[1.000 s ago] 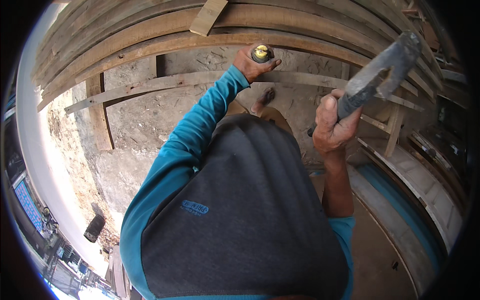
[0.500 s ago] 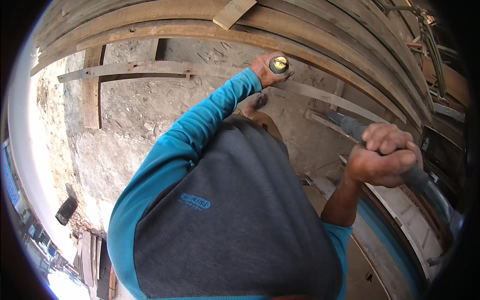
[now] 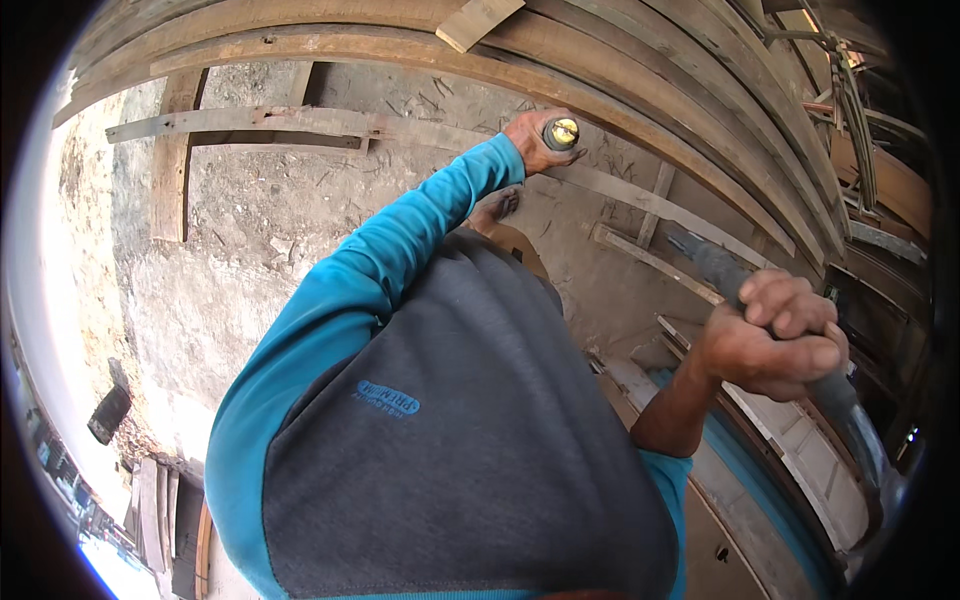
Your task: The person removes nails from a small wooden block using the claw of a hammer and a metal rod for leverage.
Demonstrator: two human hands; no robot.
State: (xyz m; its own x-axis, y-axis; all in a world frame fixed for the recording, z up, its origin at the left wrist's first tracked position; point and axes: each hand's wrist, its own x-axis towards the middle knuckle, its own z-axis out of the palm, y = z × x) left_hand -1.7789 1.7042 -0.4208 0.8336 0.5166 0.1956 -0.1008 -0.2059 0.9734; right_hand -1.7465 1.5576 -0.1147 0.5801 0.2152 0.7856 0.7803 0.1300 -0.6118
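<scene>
My left hand (image 3: 532, 143) reaches out in front over a thin plank on the floor, its fingers wrapped round a dark cylindrical tool with a yellow end (image 3: 564, 132). That end faces up, and the rest is hidden below the fist. Out to the right, my right hand (image 3: 778, 345) is raised and closed on a hammer (image 3: 722, 268). Its grey grip sticks out past the fist toward the far left. A bare metal shaft runs the other way, into the dark rim, where the head is hard to make out.
Long timber boards (image 3: 430, 55) lie side by side across the far side, with a short wood offcut (image 3: 480, 22) on top. A thin plank (image 3: 270, 122) crosses the dusty floor (image 3: 260, 210). White and blue panels (image 3: 800, 460) lie at right; scrap wood (image 3: 155, 510) sits at lower left.
The right fist and hammer have moved slightly downward in the picture. The left hand and its tool stay nearly in place. The surroundings have shifted a little to the left.
</scene>
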